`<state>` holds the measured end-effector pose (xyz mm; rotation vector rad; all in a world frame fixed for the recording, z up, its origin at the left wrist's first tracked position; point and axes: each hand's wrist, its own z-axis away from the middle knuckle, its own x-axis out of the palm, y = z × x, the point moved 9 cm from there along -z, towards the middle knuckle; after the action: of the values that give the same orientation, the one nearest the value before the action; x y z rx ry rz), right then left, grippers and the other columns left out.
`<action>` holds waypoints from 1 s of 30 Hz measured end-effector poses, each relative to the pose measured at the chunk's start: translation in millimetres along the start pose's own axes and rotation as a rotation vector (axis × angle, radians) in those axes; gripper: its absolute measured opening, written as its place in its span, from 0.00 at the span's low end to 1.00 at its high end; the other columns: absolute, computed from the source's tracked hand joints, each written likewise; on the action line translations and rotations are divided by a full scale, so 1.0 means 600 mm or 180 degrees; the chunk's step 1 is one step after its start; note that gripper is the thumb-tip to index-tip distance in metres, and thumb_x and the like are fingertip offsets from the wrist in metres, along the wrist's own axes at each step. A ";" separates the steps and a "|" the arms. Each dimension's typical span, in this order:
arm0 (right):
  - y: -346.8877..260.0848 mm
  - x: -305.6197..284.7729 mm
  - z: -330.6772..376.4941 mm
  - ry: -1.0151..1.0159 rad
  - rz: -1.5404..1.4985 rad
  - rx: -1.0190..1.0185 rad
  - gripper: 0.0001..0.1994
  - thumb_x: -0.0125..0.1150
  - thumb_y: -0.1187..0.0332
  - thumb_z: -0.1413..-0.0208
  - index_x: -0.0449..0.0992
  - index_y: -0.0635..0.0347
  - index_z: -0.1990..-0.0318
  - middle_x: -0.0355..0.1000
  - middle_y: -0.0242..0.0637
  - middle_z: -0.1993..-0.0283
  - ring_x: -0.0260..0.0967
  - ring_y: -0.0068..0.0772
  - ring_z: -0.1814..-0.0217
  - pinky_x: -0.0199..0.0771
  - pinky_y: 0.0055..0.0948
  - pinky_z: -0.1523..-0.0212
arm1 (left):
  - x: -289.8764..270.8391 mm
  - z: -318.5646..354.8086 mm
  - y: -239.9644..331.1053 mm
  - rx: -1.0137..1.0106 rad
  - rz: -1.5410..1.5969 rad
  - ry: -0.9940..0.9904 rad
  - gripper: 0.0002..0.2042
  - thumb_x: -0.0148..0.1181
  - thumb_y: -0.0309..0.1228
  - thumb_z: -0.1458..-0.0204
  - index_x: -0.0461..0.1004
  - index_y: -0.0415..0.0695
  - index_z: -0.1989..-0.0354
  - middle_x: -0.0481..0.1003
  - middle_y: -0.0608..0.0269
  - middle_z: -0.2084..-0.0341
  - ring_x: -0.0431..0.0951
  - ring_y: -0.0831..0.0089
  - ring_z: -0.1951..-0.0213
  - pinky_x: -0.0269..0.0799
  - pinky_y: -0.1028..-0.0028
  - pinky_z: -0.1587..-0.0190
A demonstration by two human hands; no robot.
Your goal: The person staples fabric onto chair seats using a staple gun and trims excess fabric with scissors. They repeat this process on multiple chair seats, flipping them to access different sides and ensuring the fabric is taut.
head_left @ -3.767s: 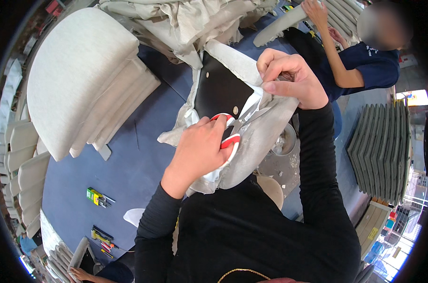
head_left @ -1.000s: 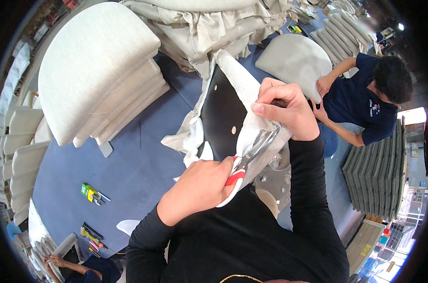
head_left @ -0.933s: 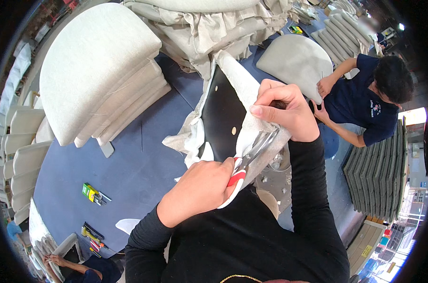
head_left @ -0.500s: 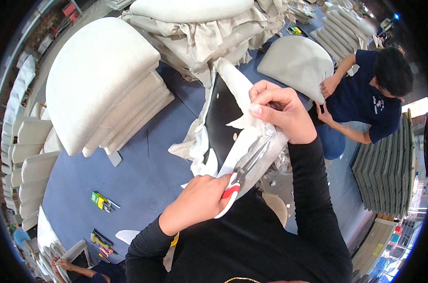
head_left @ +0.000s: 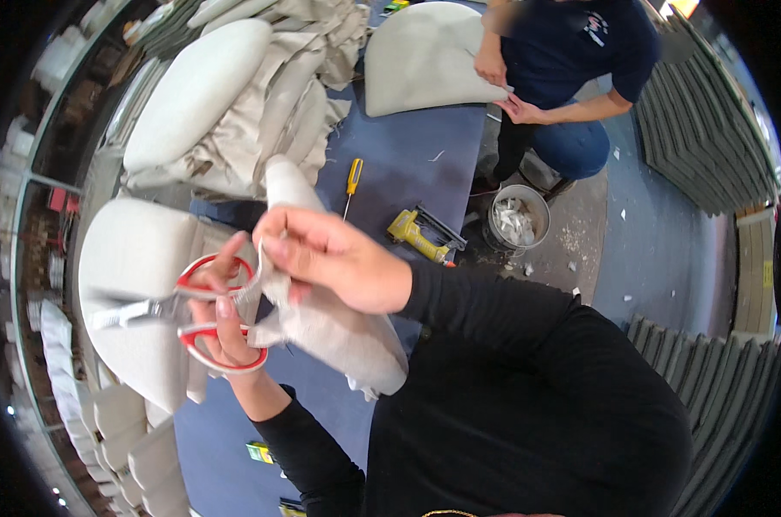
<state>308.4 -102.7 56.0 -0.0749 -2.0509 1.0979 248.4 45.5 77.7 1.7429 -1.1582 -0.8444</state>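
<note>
My left hand (head_left: 222, 323) has its fingers through the red-and-white handles of a pair of scissors (head_left: 158, 308). Their blades point left, away from the cloth, and are blurred. Close beside it, my right hand (head_left: 339, 263) pinches the raw edge of beige fabric on an upholstered seat pad (head_left: 343, 332). This pad is held tilted in front of my body, its light cloth side showing and its black underside hidden. Loose fabric hangs between my two hands.
A stack of covered pads (head_left: 136, 293) stands left, and a fabric-draped pile (head_left: 235, 103) behind. On the blue table (head_left: 429, 142) lie a yellow screwdriver (head_left: 354, 177) and a yellow staple gun (head_left: 420, 237). A scrap bucket (head_left: 518, 220) stands right; a co-worker (head_left: 571, 60) handles another pad (head_left: 425, 60).
The scissors have come away from the fabric and swung to point left. The seat pad has turned, hiding its black underside. My view has shifted, bringing the screwdriver, staple gun and bucket into sight.
</note>
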 end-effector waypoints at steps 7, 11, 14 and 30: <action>0.017 -0.189 0.137 0.0985 -0.1369 -0.0070 0.12 0.60 0.57 0.25 0.73 0.53 0.46 0.72 0.27 0.58 0.68 0.18 0.64 0.70 0.23 0.61 | 0.125 0.000 -0.040 -0.0144 -0.0029 -0.1309 0.20 0.63 0.50 0.36 0.67 0.45 0.58 0.86 0.45 0.54 0.71 0.49 0.34 0.61 0.48 0.29; 0.077 -0.449 0.350 0.2588 -0.0235 0.0537 0.07 0.59 0.62 0.26 0.78 0.53 0.50 0.77 0.26 0.57 0.71 0.17 0.60 0.73 0.23 0.57 | 0.125 0.000 -0.057 -0.0031 0.0117 -0.1210 0.20 0.64 0.49 0.35 0.66 0.45 0.63 0.87 0.45 0.56 0.74 0.49 0.37 0.62 0.48 0.29; 0.119 -0.635 0.615 0.4704 0.0299 0.1551 0.39 0.64 0.46 0.30 0.56 0.54 0.21 0.66 0.47 0.24 0.64 0.42 0.22 0.67 0.49 0.29 | 0.107 0.000 -0.060 0.0158 0.0150 -0.0928 0.18 0.62 0.43 0.33 0.64 0.45 0.66 0.87 0.44 0.58 0.77 0.48 0.41 0.65 0.45 0.30; -0.009 -0.282 0.005 0.0409 0.1784 0.1357 0.62 0.76 0.43 0.41 0.38 0.64 0.15 0.53 0.57 0.19 0.54 0.43 0.19 0.56 0.32 0.22 | 0.140 0.085 -0.114 -0.0611 0.0263 -0.0468 0.16 0.60 0.40 0.29 0.66 0.41 0.64 0.75 0.58 0.63 0.81 0.64 0.43 0.68 0.68 0.44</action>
<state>424.1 -174.2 -44.9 -0.5136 -1.6766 1.8002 257.4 -33.9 -11.7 1.4876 -1.1946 -1.0123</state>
